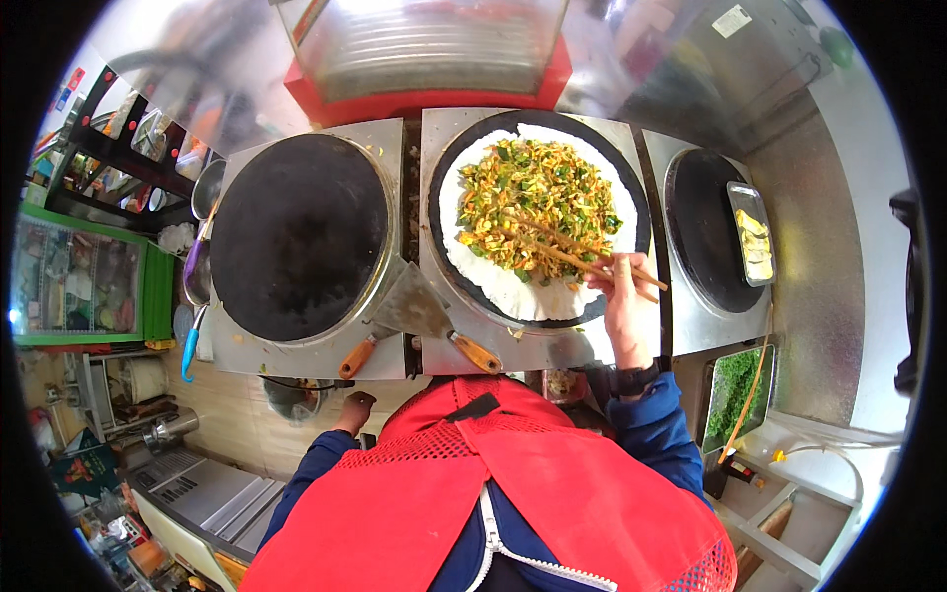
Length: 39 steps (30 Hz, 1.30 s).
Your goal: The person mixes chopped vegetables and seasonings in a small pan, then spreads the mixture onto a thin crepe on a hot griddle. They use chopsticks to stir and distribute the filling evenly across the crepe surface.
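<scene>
White crepe [513, 291] under green-orange filling [538, 202], chopsticks [577, 255] in right hand [626, 306].

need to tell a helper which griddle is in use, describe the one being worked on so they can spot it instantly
Three round black griddles sit in a row on the steel counter. The middle griddle is the one: a white crepe covers it, topped with chopped green and orange filling, and the right hand holds chopsticks over it. The other two carry no crepe.
</scene>
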Tool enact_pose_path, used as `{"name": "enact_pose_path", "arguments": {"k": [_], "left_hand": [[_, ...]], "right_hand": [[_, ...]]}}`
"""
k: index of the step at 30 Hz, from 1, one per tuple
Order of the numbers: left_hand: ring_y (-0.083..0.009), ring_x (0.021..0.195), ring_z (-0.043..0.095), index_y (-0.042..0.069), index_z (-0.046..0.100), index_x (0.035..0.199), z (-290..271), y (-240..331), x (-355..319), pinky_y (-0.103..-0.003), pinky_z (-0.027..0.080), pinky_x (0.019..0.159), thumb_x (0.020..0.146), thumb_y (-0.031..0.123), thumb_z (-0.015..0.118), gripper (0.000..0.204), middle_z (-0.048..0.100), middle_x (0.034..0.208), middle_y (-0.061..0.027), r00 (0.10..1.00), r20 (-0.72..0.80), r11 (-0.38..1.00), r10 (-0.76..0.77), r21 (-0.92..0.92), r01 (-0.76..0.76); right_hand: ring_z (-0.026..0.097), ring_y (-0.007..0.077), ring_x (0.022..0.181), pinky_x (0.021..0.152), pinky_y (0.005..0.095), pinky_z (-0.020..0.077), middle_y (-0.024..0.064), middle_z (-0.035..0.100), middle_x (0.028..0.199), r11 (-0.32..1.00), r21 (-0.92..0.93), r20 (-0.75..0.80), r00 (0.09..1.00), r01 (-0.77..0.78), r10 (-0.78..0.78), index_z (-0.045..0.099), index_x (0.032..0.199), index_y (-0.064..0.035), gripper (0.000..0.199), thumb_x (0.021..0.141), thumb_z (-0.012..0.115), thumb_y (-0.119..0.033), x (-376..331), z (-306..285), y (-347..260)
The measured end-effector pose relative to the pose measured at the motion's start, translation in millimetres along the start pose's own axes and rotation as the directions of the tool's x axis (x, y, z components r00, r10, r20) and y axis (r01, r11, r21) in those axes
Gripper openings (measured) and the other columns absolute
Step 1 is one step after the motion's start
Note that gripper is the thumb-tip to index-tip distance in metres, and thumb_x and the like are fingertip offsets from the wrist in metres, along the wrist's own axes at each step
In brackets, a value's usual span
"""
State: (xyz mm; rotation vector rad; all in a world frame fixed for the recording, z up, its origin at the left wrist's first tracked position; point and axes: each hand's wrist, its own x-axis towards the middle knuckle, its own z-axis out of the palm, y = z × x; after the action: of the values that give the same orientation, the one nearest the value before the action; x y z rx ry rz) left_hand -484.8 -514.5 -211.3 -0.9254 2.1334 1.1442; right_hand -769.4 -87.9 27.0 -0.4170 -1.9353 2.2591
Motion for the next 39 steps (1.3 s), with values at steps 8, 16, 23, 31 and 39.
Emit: {"name": "enact_pose_path", "arguments": {"k": [8,16,23,31,39], "left_hand": [[-0.0358,0.092,0.063,0.002,0.071,0.09,-6,-4,9,-0.04,0.049,0.079,0.084,0.026,0.06,0.027,0.068,0.094,-0.0197,0.999,-0.009,0.998,0.033,0.05,-0.032],[-0.0295,0.072,0.062,0.004,0.069,0.097,4,-29,6,-0.038,0.049,0.065,0.088,0.026,0.054,0.029,0.066,0.095,-0.0173,0.994,0.054,0.994,0.096,0.043,-0.099],[-0.0358,0.095,0.062,0.003,0.071,0.09,-4,-32,11,-0.04,0.048,0.085,0.083,0.025,0.056,0.028,0.066,0.1,-0.0203,0.971,0.107,0.919,0.214,0.315,-0.237],[-0.0341,0.1,0.061,0.006,0.071,0.092,0,5,25,-0.039,0.047,0.085,0.084,0.027,0.057,0.027,0.067,0.102,-0.0173,0.978,0.063,0.952,0.2,0.222,-0.21],[-0.0359,0.095,0.062,0.003,0.07,0.095,-2,-16,5,-0.04,0.048,0.082,0.084,0.025,0.058,0.028,0.066,0.101,-0.0209,0.989,0.05,0.989,-0.139,0.062,0.136]], "right_hand": [[0.067,0.0218,0.064,0.058,0.0289,0.0571,0.0155,0.065,0.085,0.964,0.262,0.132,0.988,0.038,-0.075,0.05,0.094,-0.0027,0.016,0.097,0.052,-0.018,38,34,8],[0.063,0.017,0.07,0.062,0.0267,0.0541,0.0098,0.063,0.085,0.974,0.203,-0.01,0.994,-0.104,0.109,0.055,0.099,-0.0067,0.015,0.098,0.052,-0.022,1,-66,13],[0.065,0.0196,0.068,0.062,0.0273,0.0541,0.0111,0.064,0.086,0.988,0.134,0.114,0.992,-0.073,0.058,0.053,0.101,-0.0053,0.019,0.098,0.051,-0.024,-11,-49,23],[0.065,0.0211,0.069,0.064,0.0299,0.0554,0.0143,0.063,0.087,0.967,0.227,0.254,0.965,-0.116,0.056,0.051,0.098,-0.0042,0.017,0.098,0.051,-0.021,-10,-35,19],[0.063,0.0209,0.065,0.06,0.0294,0.0528,0.0143,0.062,0.087,0.981,0.167,-0.068,0.992,-0.095,0.107,0.052,0.096,-0.0034,0.019,0.097,0.054,-0.022,-30,-103,15]]}}
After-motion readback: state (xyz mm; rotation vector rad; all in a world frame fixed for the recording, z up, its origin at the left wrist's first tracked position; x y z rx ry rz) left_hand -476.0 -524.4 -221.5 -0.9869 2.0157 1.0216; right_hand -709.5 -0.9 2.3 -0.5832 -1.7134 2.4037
